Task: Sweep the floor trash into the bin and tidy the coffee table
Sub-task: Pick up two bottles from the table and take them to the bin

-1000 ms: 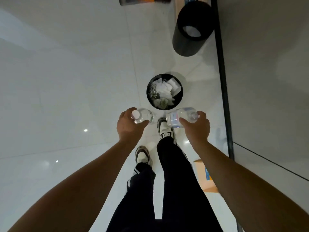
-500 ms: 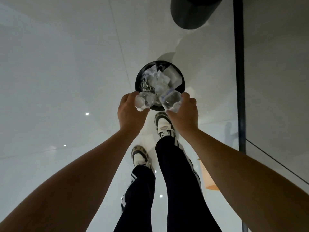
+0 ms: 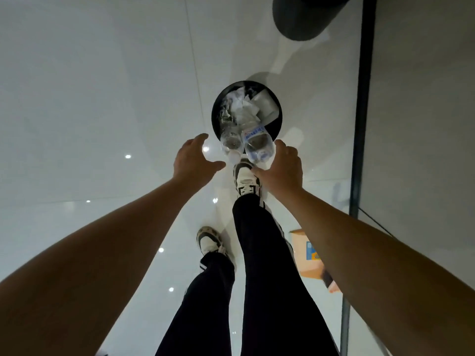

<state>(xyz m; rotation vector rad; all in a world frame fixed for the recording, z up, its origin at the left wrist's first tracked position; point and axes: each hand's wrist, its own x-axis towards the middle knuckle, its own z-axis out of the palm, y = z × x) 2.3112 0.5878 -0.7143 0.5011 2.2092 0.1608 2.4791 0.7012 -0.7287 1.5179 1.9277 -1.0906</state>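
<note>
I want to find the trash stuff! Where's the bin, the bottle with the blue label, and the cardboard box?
black bin [image 3: 215,116], head view, left rim.
blue-labelled bottle [image 3: 255,140], head view, clear body.
cardboard box [image 3: 304,263], head view, orange side.

The frame's top edge cuts off the dark cylinder [image 3: 303,16]; the box [image 3: 305,255] sits half-hidden behind an arm.

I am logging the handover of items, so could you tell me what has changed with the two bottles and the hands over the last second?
Both hands let go: the left hand and right hand now hold nothing, fingers spread. The small bottle and the labelled bottle have moved forward from the hands to the black bin, at its near rim. The bin's paper trash is unchanged.
</note>
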